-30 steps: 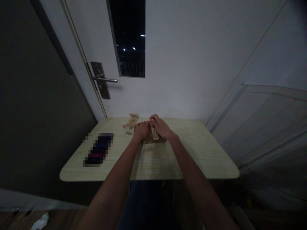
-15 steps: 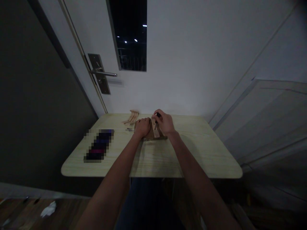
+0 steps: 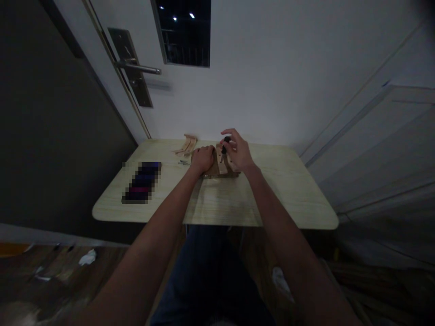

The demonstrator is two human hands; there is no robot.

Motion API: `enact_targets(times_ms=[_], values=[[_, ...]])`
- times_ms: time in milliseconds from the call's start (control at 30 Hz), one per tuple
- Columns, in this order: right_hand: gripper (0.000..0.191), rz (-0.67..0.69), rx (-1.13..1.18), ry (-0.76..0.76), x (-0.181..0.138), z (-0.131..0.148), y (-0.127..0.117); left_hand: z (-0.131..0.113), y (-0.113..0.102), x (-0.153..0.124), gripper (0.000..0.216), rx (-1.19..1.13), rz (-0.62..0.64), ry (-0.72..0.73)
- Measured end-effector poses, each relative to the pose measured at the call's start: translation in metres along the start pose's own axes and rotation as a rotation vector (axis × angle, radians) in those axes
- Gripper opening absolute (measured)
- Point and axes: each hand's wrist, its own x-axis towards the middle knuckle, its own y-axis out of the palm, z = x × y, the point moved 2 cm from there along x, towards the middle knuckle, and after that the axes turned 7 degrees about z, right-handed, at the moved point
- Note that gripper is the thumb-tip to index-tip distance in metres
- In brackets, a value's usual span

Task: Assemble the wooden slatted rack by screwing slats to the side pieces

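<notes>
The person's left hand (image 3: 203, 159) lies over a brown block (image 3: 211, 173), its grip hidden; the right hand (image 3: 239, 151), one finger raised, pinches a black-handled tool (image 3: 225, 144) slanting down over a wooden strip (image 3: 222, 168). The block sits on a pale table (image 3: 288, 199) before a white door (image 3: 258, 81).

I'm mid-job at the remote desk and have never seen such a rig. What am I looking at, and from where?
There's no machine grip here, just a person's bare hands, seen from a camera worn on that person's head, looking forward and down. The left hand rests on a brown piece. The right hand holds a black-handled tool, pointing down toward a pale strip. To the left on the table lie pale curved pieces, small thin items and a blurred-out dark object.
</notes>
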Motion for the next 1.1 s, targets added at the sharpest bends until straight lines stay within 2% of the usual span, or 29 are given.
enact_targets(times_ms=[133,300,567,667,867,1100], values=[[0.012,-0.056,-0.134,0.011,0.004,-0.002,0.000,0.000,0.002,0.002,0.031,-0.019,-0.004,0.004],[0.015,-0.099,-0.414,0.017,0.007,0.002,0.002,0.002,0.002,0.003,0.031,-0.011,-0.023,0.004],[0.040,0.079,-0.350,-0.029,0.010,0.011,0.007,0.004,0.003,0.004,0.029,0.008,-0.030,-0.003],[0.042,0.150,-0.363,-0.012,0.012,0.015,0.007,0.004,0.003,0.003,0.030,0.016,-0.036,-0.012],[0.032,0.135,-0.438,0.019,0.013,0.022,0.005,0.004,0.003,0.003,0.030,0.028,-0.031,-0.007],[0.006,0.078,-0.544,0.029,0.014,0.021,0.003,0.004,0.004,0.004,0.031,0.029,-0.034,-0.005]])
